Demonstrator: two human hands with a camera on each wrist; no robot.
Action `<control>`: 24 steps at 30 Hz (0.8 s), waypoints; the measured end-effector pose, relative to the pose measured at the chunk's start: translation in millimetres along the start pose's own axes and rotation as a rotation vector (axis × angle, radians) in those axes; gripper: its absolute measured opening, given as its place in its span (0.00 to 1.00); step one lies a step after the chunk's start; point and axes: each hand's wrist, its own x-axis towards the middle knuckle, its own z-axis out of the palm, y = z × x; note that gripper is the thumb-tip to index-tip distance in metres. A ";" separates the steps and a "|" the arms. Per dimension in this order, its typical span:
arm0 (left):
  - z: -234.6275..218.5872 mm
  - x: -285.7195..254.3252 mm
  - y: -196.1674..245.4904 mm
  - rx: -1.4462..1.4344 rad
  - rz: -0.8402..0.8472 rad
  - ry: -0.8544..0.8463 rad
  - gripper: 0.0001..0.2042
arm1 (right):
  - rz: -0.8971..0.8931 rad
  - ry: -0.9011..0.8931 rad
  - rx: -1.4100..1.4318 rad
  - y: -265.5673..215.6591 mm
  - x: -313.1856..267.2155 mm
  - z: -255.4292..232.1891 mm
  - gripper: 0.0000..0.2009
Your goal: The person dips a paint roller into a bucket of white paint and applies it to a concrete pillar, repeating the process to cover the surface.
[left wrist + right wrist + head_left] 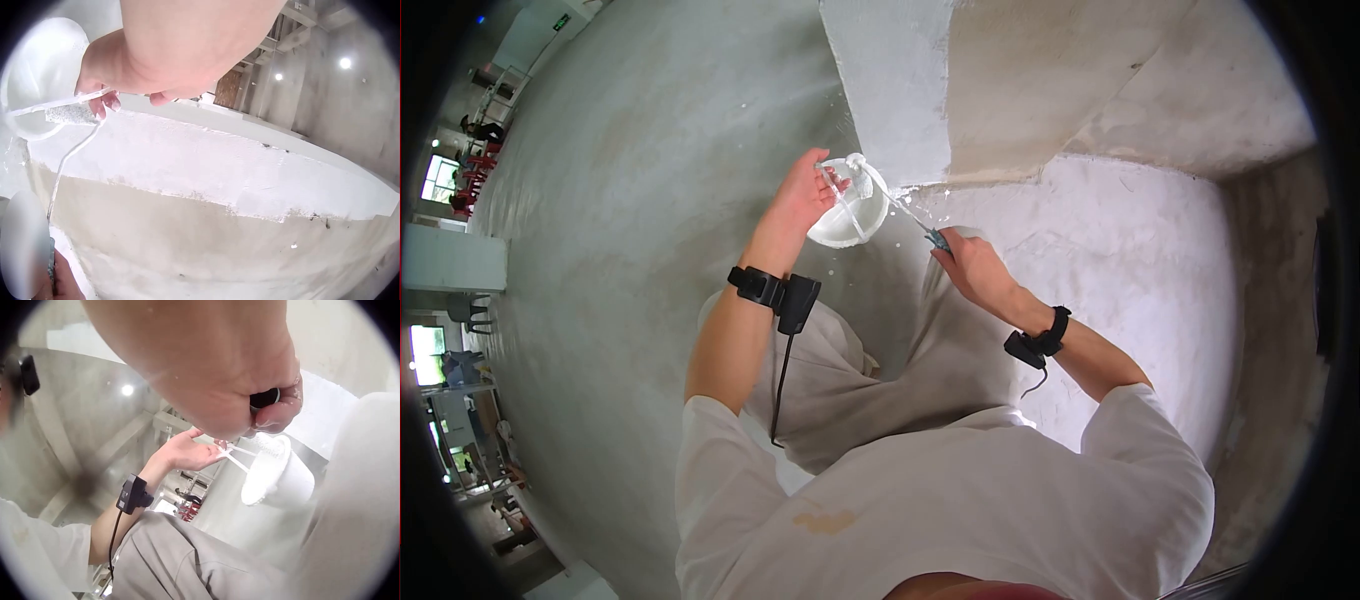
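A white bucket (834,228) hangs tilted from its handle (840,205), which the left hand (805,192) holds with its fingers. In the left wrist view the handle (59,103) crosses those fingertips. The right hand (980,270) grips the blue-green grip (938,240) of a paint roller. Its thin frame (907,212) runs over to the bucket, and the white-coated roller head (72,115) lies at the bucket's opening, close to the left fingertips. In the right wrist view, the right hand (275,394) wraps around the grip's dark end (265,399), with the bucket (294,478) beyond.
A wall corner with a white painted strip (900,90) beside bare beige plaster (1020,90) stands ahead. White drops mark the floor (640,200) near the bucket. The person's knees lie below the hands. Red chairs (472,185) and windows are far left.
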 end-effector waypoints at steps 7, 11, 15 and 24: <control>-0.8 1.4 -7.1 -0.050 -0.033 0.042 0.17 | 0.055 -0.001 -0.087 12.6 -15.7 -2.8 0.11; 0.8 1.3 -4.3 -0.005 -0.031 0.026 0.18 | 0.020 0.033 -0.102 16.6 -16.8 -10.5 0.11; 1.6 2.1 -4.4 0.022 -0.044 -0.017 0.18 | 0.065 0.056 -0.119 18.7 -22.7 -14.4 0.10; -5.3 8.0 -9.9 -0.003 -0.043 -0.086 0.16 | 0.026 0.073 -0.130 13.9 -34.6 -12.4 0.11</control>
